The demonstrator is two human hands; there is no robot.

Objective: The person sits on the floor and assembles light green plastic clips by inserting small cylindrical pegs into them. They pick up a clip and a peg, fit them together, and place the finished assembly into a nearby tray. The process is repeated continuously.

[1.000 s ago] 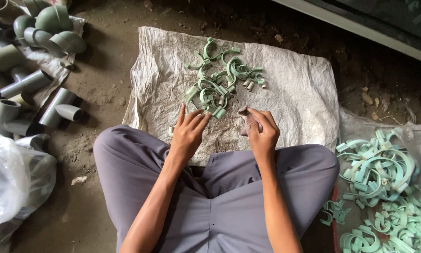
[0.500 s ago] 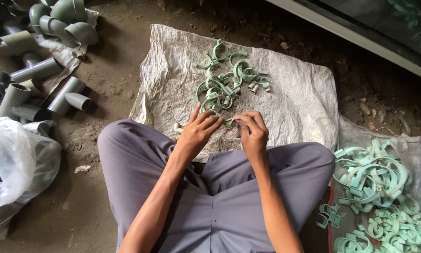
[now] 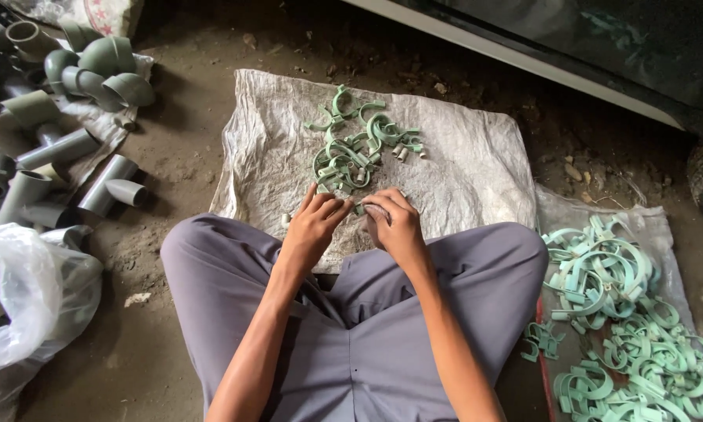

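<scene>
A: Two hands meet over one small clip piece, pale green, sitting at the near edge of the woven sack, just short of the knees.

B: State of each hand?

A: Right hand curled closed, fingertips pinching that piece. Left hand mostly open, fingers stretched toward it, tips touching or almost touching; can't tell if it actually grips.

B: Step?

A: Looks like fitting or working a single clip between both hands, mid-handling. My read only. The next move would need a firm two-handed pinch on a very small part, fingers kept from covering it.

B: Pose?

A: Both forearms come up from the lap, wrists angled inward, hands close together above the gap between the grey trousers.

B: Around that?

A: Loose pile of green clips further up the sack, near the hands. Bigger heap of clips well off to the right. Grey pipe fittings and a clear plastic bag on the dirt floor to the left.
</scene>
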